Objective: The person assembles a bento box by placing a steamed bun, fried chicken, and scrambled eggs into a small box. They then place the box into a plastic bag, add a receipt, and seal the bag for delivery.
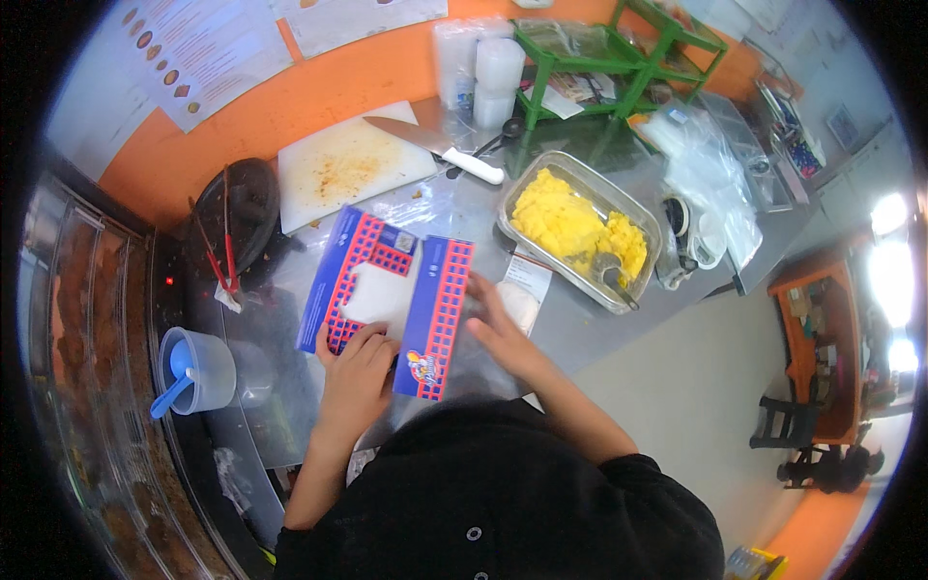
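Observation:
A blue and red checked cardboard carton point(441, 309) lies partly unfolded on the metal worktop in front of me, its white inner side point(382, 292) showing between the printed panels. My left hand point(356, 377) grips the carton's near edge, fingers curled over the card. At the right-hand panel, my right hand point(501, 333) has its fingers apart, with the fingertips at or close to that panel's edge; contact is hard to make out. Just beyond my right hand stands a metal tray point(553, 261) of soft yellow food point(561, 217), a spoon point(609, 266) stuck in it.
A white cutting board point(314, 193) carries a large knife point(474, 165) across its right edge. To the left are red-handled tongs point(229, 253) on a black pan point(256, 208) and a plastic tub point(215, 377) with a blue spoon point(174, 394). Plastic bags point(710, 174) and a green rack point(585, 68) stand behind.

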### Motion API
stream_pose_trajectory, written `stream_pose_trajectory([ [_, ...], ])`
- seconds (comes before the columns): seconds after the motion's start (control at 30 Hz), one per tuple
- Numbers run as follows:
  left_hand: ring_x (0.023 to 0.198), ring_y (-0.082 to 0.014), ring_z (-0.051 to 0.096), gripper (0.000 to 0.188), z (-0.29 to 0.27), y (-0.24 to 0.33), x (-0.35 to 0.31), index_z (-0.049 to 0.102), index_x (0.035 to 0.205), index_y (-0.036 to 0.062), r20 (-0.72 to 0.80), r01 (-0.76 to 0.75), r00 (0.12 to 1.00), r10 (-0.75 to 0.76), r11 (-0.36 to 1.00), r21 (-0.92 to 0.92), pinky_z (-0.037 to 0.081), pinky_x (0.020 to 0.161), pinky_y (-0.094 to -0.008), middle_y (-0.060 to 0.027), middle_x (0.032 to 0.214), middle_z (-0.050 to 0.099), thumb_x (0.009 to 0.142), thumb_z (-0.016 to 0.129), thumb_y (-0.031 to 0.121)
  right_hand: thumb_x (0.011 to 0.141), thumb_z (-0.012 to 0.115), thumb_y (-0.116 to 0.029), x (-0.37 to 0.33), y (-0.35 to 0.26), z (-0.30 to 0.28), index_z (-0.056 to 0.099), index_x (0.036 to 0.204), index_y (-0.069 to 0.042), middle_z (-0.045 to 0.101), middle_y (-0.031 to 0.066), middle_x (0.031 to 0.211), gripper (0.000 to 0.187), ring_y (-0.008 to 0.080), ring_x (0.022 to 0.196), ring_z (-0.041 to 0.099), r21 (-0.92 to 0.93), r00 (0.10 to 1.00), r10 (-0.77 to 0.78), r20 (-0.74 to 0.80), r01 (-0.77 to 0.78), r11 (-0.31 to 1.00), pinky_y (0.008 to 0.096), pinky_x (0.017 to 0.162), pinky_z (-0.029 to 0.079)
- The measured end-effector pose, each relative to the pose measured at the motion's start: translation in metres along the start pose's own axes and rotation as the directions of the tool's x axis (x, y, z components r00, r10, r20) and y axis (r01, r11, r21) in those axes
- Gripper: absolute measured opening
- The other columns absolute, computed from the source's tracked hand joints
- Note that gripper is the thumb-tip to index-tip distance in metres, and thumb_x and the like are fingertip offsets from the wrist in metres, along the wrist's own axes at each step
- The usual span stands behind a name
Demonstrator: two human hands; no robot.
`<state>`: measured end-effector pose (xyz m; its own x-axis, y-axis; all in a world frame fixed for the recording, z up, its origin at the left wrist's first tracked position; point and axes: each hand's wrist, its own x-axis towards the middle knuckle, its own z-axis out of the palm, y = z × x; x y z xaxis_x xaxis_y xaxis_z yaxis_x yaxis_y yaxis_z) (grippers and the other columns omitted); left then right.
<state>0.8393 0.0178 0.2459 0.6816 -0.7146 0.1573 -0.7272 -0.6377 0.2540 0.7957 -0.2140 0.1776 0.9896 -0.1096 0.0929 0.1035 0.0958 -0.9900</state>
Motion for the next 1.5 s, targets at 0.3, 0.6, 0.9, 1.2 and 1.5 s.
stream_pose_trajectory([
  [0.3, 0.116, -0.023, 0.052, 0.035, 0.058, -0.037, -0.025, 0.058, 0.107, 0.0062, 0.139, 0.162, 0.971, -0.193, 0.964, 0.211, 0.016, 0.106, -0.0595, -0.0071, 0.112, 0.056, 0.073, 0.064, 0.012, 0.066, 0.081, -0.033, -0.01, 0.017, -0.051, 0.041, 0.138, -0.016, 0.047, 0.0192, 0.129, 0.084, 0.0384, 0.119, 0.044, -0.971, 0.988, 0.155, -0.015, -0.052, 0.235, 0.0471, 0.101, 0.039],
  [0.6, 0.114, -0.0213, 0.051, 0.044, 0.09, -0.016, -0.03, 0.057, 0.107, 0.0096, -0.042, 0.077, 0.997, -0.071, 0.983, 0.165, 0.02, 0.103, -0.0584, -0.0048, 0.105, 0.056, 0.07, 0.071, 0.026, 0.073, 0.077, -0.028, 0.01, 0.027, -0.087, 0.037, 0.141, -0.013, 0.048, 0.0152, 0.131, 0.08, 0.0323, 0.122, 0.048, -0.561, 0.955, 0.288, -0.074, -0.278, 0.78, 0.0413, 0.102, 0.041],
  [0.9, 0.104, -0.0194, 0.053, 0.033, 0.097, -0.014, -0.028, 0.055, 0.095, 0.015, 0.004, -0.019, 1.0, 0.019, 0.993, 0.115, 0.028, 0.098, -0.052, -0.0002, 0.098, 0.055, 0.071, 0.074, 0.028, 0.081, 0.064, -0.054, 0.015, 0.009, -0.039, 0.029, 0.145, -0.013, 0.045, 0.0176, 0.139, 0.083, 0.0344, 0.116, 0.055, 0.657, 0.851, 0.243, 0.465, -0.516, 0.55, 0.0508, 0.096, 0.047],
  [1.2, 0.096, -0.0177, 0.053, 0.019, 0.1, -0.021, -0.033, 0.058, 0.099, 0.0156, -0.012, -0.079, 0.996, 0.084, 0.971, 0.225, 0.033, 0.091, -0.0446, 0.0008, 0.093, 0.055, 0.081, 0.061, 0.023, 0.064, 0.078, -0.014, 0.05, 0.041, 0.063, 0.044, 0.135, -0.013, 0.045, 0.0206, 0.131, 0.078, 0.0389, 0.117, 0.048, -0.651, 0.954, -0.095, 0.284, 0.265, 0.711, 0.0447, 0.099, 0.042],
  [1.5, 0.098, -0.0176, 0.053, 0.024, 0.111, -0.034, -0.053, 0.058, 0.103, 0.0144, -0.118, -0.055, 0.99, 0.071, 0.989, 0.135, 0.038, 0.086, -0.0385, 0.0008, 0.097, 0.054, 0.079, 0.057, 0.015, 0.075, 0.071, -0.024, 0.074, 0.043, 0.052, 0.051, 0.13, -0.011, 0.048, 0.0195, 0.131, 0.059, 0.037, 0.122, 0.046, -0.674, 0.679, 0.396, 0.619, 0.199, 0.712, 0.0451, 0.101, 0.041],
])
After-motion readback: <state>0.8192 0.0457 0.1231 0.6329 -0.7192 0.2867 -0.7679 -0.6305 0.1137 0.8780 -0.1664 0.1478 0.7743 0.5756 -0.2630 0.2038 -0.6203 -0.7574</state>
